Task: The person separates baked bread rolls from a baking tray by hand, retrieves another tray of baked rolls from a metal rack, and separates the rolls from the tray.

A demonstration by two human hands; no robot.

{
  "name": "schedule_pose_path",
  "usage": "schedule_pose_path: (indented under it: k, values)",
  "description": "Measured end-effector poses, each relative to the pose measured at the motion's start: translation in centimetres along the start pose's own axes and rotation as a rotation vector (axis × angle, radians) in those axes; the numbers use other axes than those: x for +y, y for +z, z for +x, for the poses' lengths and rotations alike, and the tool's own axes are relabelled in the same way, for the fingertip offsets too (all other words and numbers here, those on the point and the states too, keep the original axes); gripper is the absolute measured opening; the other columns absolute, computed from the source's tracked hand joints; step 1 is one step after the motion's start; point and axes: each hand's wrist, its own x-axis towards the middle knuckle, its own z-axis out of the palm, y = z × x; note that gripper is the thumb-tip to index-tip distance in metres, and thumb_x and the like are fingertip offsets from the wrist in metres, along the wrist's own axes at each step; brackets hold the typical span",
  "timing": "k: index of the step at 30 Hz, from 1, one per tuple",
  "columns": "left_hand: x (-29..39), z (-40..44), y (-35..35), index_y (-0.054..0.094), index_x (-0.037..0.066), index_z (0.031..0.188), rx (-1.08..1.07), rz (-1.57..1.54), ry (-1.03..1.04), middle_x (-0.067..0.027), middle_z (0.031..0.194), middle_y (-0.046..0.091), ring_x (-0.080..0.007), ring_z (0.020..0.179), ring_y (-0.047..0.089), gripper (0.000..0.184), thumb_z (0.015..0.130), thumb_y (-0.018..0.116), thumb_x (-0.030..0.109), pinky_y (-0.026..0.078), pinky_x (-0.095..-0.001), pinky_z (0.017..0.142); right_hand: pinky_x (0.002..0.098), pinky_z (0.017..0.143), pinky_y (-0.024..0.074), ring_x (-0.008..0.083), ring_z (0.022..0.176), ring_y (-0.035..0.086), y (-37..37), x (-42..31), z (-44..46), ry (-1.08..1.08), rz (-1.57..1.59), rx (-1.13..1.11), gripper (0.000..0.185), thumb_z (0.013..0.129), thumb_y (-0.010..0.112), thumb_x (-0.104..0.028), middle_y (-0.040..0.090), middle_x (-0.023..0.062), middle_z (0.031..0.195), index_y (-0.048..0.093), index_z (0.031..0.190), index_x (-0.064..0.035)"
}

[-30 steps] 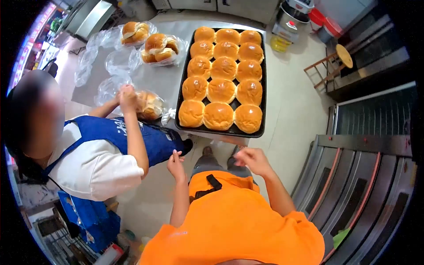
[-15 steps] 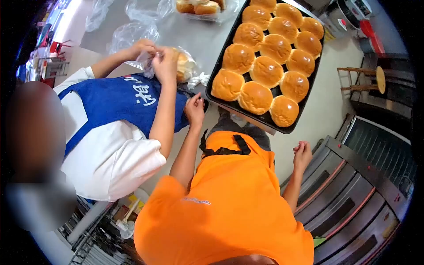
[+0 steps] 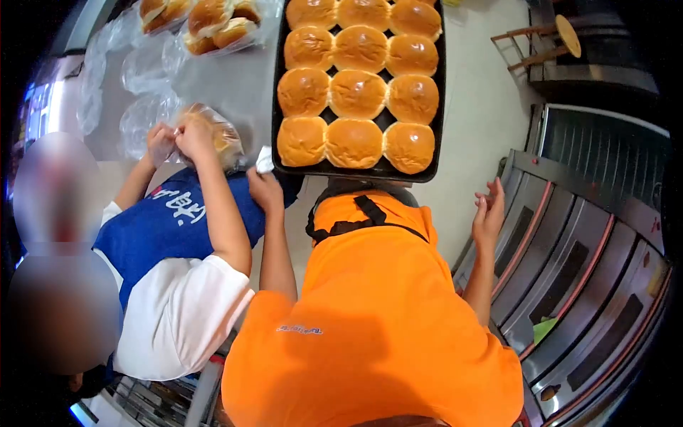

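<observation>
My left hand is closed on a crumpled white cloth or tissue at the table's near edge, just left of the tray. Away from everything, my right hand is held out at the right with its fingers apart, holding nothing. A black tray on the table bears rows of glossy golden buns. To its left, a co-worker's hands pinch the mouth of a clear plastic bag of bread.
More bagged buns and loose plastic bags lie on the metal table. The co-worker in a blue apron stands close on my left. Metal ovens are at my right, with a wooden stool beyond.
My left hand has reached forward to the white cloth and closed on it. My right hand has opened out at my side. The view has shifted and turned.
</observation>
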Motion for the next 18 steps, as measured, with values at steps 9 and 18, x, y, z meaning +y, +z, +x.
schedule_pose_path:
  k: [9,18]
  values:
    - [18.2,-8.8,-11.0,0.063,0.000,0.113,-0.689,-0.767,-0.259,-0.0011,0.097,0.069,-0.0048,0.078,0.060,0.017,0.097,0.063,0.004,0.047,-0.0214,0.067,0.0307,0.076,0.0550,0.0156,0.081,0.067,-0.3,2.0,-0.8,0.167,0.253,-0.079,0.021,0.106,0.061,-0.021,0.067,0.0053,0.090,0.063,0.103,0.0003]
    - [35.5,-14.6,-2.1,0.066,0.002,0.103,-1.298,-0.803,0.225,-0.0077,0.068,0.067,-0.0142,0.055,0.064,0.020,0.097,0.070,0.021,0.047,-0.0305,0.053,0.0301,0.086,0.0540,0.0150,0.103,0.067,0.1,-0.9,1.4,0.286,0.989,-0.208,0.023,0.103,0.059,-0.010,0.069,0.0059,0.117,0.062,0.124,-0.0009]
